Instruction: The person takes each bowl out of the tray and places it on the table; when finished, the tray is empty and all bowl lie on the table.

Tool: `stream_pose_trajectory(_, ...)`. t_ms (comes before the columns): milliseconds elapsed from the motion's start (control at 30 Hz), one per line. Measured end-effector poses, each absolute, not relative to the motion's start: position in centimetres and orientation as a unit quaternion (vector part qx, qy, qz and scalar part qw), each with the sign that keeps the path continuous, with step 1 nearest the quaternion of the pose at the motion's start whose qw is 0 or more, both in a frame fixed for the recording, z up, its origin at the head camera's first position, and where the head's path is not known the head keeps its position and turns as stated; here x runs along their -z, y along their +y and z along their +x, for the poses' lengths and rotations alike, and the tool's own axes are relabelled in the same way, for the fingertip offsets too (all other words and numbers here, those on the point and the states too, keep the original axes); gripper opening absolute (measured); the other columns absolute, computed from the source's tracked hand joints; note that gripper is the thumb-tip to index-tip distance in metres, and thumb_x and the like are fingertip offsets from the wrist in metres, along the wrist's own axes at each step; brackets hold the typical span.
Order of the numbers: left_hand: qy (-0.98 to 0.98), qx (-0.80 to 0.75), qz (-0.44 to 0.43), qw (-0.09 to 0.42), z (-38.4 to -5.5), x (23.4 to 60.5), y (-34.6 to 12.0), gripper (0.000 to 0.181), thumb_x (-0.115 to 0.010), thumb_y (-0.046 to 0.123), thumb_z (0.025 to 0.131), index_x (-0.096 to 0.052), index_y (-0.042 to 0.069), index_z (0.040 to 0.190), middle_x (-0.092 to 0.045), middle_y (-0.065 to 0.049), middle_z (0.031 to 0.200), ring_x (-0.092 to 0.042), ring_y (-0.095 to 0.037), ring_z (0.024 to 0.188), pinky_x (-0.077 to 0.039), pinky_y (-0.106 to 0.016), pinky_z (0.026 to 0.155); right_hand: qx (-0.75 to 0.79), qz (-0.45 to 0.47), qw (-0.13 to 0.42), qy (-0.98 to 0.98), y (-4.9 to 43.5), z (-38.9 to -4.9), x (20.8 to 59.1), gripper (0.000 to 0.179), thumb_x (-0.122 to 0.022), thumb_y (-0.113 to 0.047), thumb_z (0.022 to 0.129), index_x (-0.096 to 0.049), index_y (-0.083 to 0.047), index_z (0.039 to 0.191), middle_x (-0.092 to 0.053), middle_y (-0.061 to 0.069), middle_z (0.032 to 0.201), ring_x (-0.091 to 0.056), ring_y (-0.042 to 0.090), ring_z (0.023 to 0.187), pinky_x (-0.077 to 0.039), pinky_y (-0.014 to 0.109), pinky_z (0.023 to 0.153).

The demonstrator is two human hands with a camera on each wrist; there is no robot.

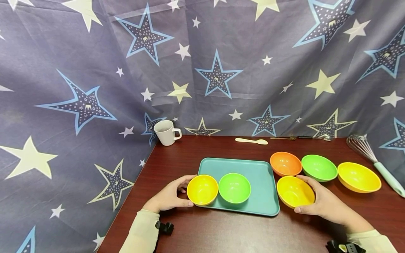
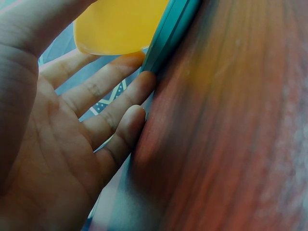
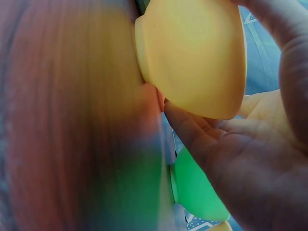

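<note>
A yellow bowl (image 1: 202, 190) sits at the left end of the teal tray (image 1: 263, 189), with a green bowl (image 1: 234, 188) close beside it. My left hand (image 1: 172, 194) is at that yellow bowl's left side, thumb toward the front. In the left wrist view its fingers (image 2: 108, 89) are spread and nearly straight, tips at the bowl and tray edge. Just right of the tray, my right hand (image 1: 324, 201) holds a second yellow bowl (image 1: 295, 192) between thumb and fingers. The right wrist view has this bowl (image 3: 195, 57) from the side, its foot close to the tabletop.
Behind the right hand stand an orange bowl (image 1: 286, 164), another green bowl (image 1: 319, 168) and a wider yellow bowl (image 1: 359, 177). A whisk (image 1: 376, 163) lies at far right. Along the back are a white mug (image 1: 166, 133), a pale spoon (image 1: 251, 141) and thin utensils (image 1: 313, 137) before a star-patterned curtain (image 1: 221, 116).
</note>
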State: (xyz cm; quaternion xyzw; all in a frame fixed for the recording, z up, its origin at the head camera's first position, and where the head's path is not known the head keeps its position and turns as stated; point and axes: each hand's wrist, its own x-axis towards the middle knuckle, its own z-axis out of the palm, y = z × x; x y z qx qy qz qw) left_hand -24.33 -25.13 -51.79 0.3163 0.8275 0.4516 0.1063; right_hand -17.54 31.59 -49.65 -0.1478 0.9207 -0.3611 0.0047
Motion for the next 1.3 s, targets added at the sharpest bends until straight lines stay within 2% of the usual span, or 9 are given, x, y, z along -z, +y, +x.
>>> stream_pose_trajectory(400, 0.828, -0.454, 0.308, 0.113, -24.2, 51.58, -25.05, 0.089, -0.092, 0.031, 0.083, -0.044, 0.033, 0.158, -0.066, 0.009, 0.131, -0.062, -0.019, 0.116, -0.052, -0.039, 0.094, 0.363, -0.147, 0.007, 0.92, 31.35, -17.44, 49.64, 0.108, -0.097, -0.038, 0.074, -0.037, -0.002, 0.157, -0.049, 0.025, 0.149, -0.055, 0.035, 0.12, -0.047, 0.024, 0.088)
stream_pose_trajectory(767, 0.824, -0.463, 0.307, 0.112, -24.24, 51.7, -25.02, 0.089, -0.092, 0.028, 0.082, -0.045, 0.031, 0.157, -0.066, 0.005, 0.131, -0.063, -0.021, 0.115, -0.052, -0.04, 0.093, 0.364, -0.146, 0.007, 0.92, 31.32, -17.71, 49.96, 0.108, -0.097, -0.038, 0.074, -0.037, -0.005, 0.157, -0.051, 0.022, 0.147, -0.057, 0.03, 0.116, -0.049, 0.026, 0.086)
stream_pose_trajectory(1067, 0.822, -0.47, 0.3, 0.115, -24.16, 51.67, -25.01, 0.089, -0.093, 0.026, 0.082, -0.045, 0.033, 0.157, -0.066, 0.008, 0.131, -0.062, -0.022, 0.116, -0.052, -0.042, 0.094, 0.379, -0.148, 0.013, 0.914, 31.15, -17.73, 50.01, 0.106, -0.097, -0.036, 0.074, -0.038, -0.006, 0.156, -0.053, 0.019, 0.147, -0.058, 0.023, 0.112, -0.049, 0.024, 0.086)
stream_pose_trajectory(1300, 0.821, -0.467, 0.307, 0.114, -24.2, 51.66, -24.97, 0.089, -0.092, 0.026, 0.082, -0.044, 0.03, 0.157, -0.066, 0.006, 0.132, -0.063, -0.023, 0.116, -0.052, -0.042, 0.093, 0.382, -0.15, 0.015, 0.912, 31.16, -17.7, 50.01, 0.106, -0.097, -0.036, 0.074, -0.038, -0.006, 0.156, -0.053, 0.019, 0.146, -0.058, 0.023, 0.111, -0.05, 0.025, 0.085)
